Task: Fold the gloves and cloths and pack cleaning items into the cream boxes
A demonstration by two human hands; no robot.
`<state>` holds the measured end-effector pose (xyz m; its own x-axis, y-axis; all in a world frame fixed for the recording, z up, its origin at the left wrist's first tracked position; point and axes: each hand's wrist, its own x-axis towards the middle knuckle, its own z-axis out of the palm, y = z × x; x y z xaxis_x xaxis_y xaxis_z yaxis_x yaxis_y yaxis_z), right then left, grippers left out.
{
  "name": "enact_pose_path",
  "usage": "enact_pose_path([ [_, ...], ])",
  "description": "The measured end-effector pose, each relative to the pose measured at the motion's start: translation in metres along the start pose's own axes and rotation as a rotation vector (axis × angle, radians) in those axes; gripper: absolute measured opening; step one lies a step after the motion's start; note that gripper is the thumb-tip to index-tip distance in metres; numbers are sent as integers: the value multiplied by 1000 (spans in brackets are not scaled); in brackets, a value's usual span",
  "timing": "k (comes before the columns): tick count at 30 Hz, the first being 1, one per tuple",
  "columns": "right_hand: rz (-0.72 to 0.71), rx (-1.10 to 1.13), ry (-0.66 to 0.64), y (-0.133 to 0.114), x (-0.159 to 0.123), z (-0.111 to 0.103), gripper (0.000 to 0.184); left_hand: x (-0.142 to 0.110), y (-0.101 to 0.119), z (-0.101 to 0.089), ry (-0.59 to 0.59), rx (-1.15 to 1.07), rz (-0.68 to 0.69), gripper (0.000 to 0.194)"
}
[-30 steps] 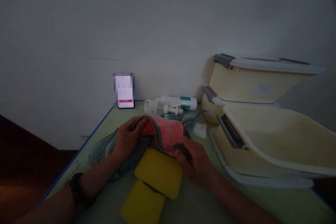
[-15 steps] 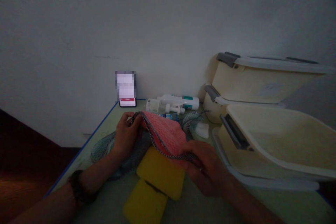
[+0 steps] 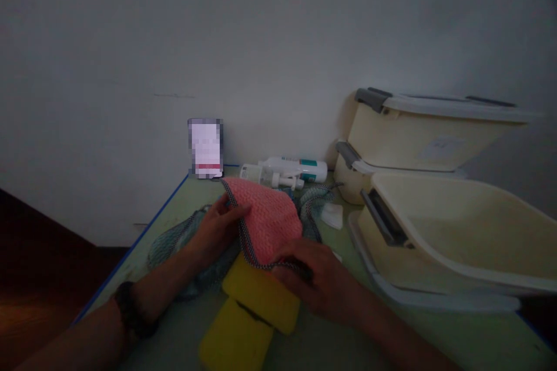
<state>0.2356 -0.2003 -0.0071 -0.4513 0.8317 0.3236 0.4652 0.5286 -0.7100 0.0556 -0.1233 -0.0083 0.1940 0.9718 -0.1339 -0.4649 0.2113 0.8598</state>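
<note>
A pink textured cleaning cloth (image 3: 270, 217) with a black-and-white edging is held up between my two hands. My left hand (image 3: 217, 225) pinches its left edge, thumb on top and fingers underneath. My right hand (image 3: 311, 272) grips the near right corner, its fingers closed on the edging. Below the cloth lie two yellow sponges (image 3: 237, 333), the far one (image 3: 274, 298) overlapping the near one and partly covered by the cloth. A grey-green cloth (image 3: 174, 243) lies beneath my left forearm, and another one (image 3: 319, 197) is bunched up behind my right hand.
Against the wall lie a white bottle (image 3: 313, 169) with a green label and a clear pump bottle (image 3: 256, 175). A phone (image 3: 206, 148) leans upright at the back left. Cream bins stand on the right, an open one (image 3: 383, 266) in front of lidded ones (image 3: 404, 133). Beside them lies a small white item (image 3: 333, 215).
My right hand has moved left and slightly down with its corner of the cloth. The cloth has turned so more of its pink face shows, and my left grip has shifted along the edge.
</note>
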Motion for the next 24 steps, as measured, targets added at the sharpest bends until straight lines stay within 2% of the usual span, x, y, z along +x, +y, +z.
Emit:
enact_pose_path([
  [3,136,200,-30,-1,-1,-3,17,1,1,0,34,-19,-5,24],
  [6,226,362,51,0,-2,-4,20,1,5,0,89,-69,-71,15],
  [9,285,520,239,3,1,-3,22,1,8,0,99,-124,-132,11],
  [13,388,901,540,6,9,-2,25,1,8,-2,11,-119,-61,12],
  [15,441,994,683,8,11,-4,24,1,8,-3,-18,-108,-46,16],
  [17,507,1011,757,11,13,-7,20,1,7,-4,-14,-99,-47,20],
  [20,568,1000,747,13,14,-11,19,1,8,-5,26,-66,-69,26],
  [24,600,1133,572,8,15,-13,16,0,10,-5,54,-40,-118,15],
])
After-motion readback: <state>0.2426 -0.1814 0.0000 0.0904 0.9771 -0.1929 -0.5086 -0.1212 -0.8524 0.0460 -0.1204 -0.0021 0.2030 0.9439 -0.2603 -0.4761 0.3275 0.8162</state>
